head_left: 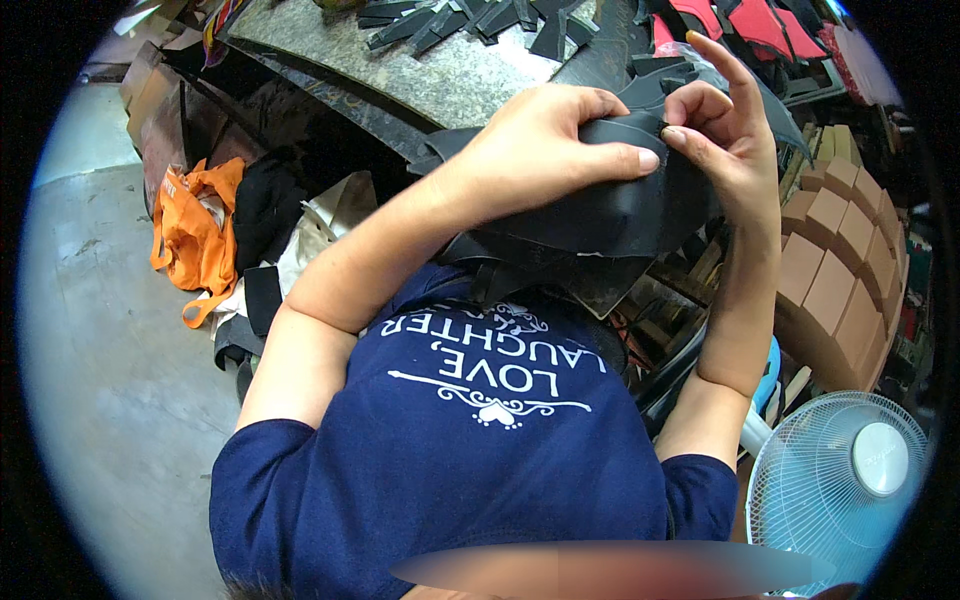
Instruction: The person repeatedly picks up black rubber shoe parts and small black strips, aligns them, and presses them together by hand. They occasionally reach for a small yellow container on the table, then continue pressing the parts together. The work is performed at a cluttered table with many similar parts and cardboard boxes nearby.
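A large, flexible black sheet (pixel 620 228), leather-like, drapes over the table's near edge in front of my chest. My left hand (pixel 545 140) grips its upper part, the thumb lying flat on top and the fingertips partly hidden behind a fold. Close beside that thumb, my right hand (pixel 735 130) pinches a small dark bit at the sheet between thumb and a bent finger, while another finger sticks up. Whether the bit is part of the sheet or a loose scrap, I cannot tell. More black pieces (pixel 665 75) lie just beyond my hands.
Several cut black strips (pixel 450 22) lie on a grey stone-like slab (pixel 400 85) at the far side. Red-and-black pieces (pixel 765 28) sit at far right. Stacked brown boxes (pixel 830 270) and a fan (pixel 840 465) stand to my right. An orange bag (pixel 200 225) hangs at left.
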Demonstrator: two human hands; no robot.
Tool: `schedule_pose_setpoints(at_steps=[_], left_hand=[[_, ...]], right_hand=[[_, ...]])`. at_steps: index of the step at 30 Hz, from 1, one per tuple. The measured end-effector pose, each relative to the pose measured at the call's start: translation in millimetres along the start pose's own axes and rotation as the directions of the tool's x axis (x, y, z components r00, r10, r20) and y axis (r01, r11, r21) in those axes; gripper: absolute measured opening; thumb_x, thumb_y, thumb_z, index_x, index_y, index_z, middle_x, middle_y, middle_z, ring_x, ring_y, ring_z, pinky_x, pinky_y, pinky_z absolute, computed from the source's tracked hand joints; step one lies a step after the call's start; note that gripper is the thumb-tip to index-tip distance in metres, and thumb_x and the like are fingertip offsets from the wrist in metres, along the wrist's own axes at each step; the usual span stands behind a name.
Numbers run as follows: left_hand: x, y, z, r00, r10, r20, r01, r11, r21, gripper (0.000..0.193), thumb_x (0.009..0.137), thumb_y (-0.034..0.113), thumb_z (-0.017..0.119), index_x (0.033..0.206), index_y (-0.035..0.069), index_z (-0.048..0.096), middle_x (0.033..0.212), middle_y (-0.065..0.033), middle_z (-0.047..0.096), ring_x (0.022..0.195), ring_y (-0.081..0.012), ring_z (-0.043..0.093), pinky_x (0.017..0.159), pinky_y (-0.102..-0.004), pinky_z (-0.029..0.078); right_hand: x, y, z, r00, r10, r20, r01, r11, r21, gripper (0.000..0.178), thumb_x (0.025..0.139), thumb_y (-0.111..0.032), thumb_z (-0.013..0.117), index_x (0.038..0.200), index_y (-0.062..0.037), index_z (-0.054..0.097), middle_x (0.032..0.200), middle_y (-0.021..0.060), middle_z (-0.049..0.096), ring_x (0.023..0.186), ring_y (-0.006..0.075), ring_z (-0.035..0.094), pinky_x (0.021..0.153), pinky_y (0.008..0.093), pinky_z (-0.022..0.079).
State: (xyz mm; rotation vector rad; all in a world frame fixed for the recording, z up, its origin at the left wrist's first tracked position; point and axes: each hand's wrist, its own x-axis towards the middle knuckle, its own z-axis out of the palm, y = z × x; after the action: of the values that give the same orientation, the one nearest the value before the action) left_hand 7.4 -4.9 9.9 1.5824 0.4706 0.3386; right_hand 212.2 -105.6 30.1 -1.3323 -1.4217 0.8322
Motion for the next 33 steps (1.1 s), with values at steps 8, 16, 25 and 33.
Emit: schedule_pose_setpoints(at_steps=[8, 16, 25, 33], left_hand=[[-2.6, 3.1, -14.3, 0.993, -0.087, 0.079, 0.106, 0.951, -0.290, 0.042, 0.081, 0.025, 0.074, 0.111, -0.003, 0.066, 0.092, -0.0067, 0.069, 0.079, -0.0093, 0.065, 0.074, -0.0216, 0.052], [-8.1, 0.0, -12.0, 0.992, -0.077, 0.099, 0.097, 0.970, -0.224, 0.041, 0.081, 0.021, 0.075, 0.112, -0.004, 0.066, 0.093, -0.0068, 0.069, 0.081, -0.0095, 0.065, 0.076, -0.0221, 0.052], [-14.3, -3.8, -9.7, 0.995, 0.029, 0.094, -0.027, 0.999, -0.025, 0.039, 0.081, 0.022, 0.075, 0.110, -0.004, 0.067, 0.093, -0.0068, 0.069, 0.082, -0.0107, 0.065, 0.076, -0.0241, 0.052], [-19.4, -6.3, -9.9, 0.997, 0.041, 0.061, -0.047, 0.995, 0.092, 0.037, 0.081, 0.021, 0.075, 0.107, -0.004, 0.067, 0.093, -0.0074, 0.068, 0.084, -0.0121, 0.064, 0.076, -0.0256, 0.052]], right_hand=[[-5.1, -11.3, 7.1, 0.930, -0.366, -0.034, 0.309, 0.827, -0.470, 0.043, 0.070, -0.008, 0.083, 0.110, -0.0042, 0.069, 0.101, 0.0075, 0.067, 0.097, 0.0199, 0.064, 0.088, 0.0312, 0.049], [-7.6, -16.0, 14.1, 0.924, -0.382, 0.015, 0.326, 0.768, -0.551, 0.028, 0.070, -0.007, 0.081, 0.096, -0.0065, 0.073, 0.095, 0.0066, 0.067, 0.093, 0.0213, 0.065, 0.082, 0.0320, 0.050], [-9.1, -16.4, 13.8, 0.934, -0.343, 0.097, 0.325, 0.710, -0.624, 0.013, 0.075, -0.007, 0.074, 0.086, -0.0055, 0.067, 0.090, 0.0055, 0.066, 0.089, 0.0232, 0.064, 0.081, 0.0327, 0.048], [-15.7, -14.0, 4.8, 0.977, -0.212, -0.015, 0.190, 0.903, -0.386, 0.015, 0.084, -0.009, 0.070, 0.095, 0.0001, 0.067, 0.097, 0.0073, 0.065, 0.095, 0.0181, 0.062, 0.086, 0.0306, 0.048]])
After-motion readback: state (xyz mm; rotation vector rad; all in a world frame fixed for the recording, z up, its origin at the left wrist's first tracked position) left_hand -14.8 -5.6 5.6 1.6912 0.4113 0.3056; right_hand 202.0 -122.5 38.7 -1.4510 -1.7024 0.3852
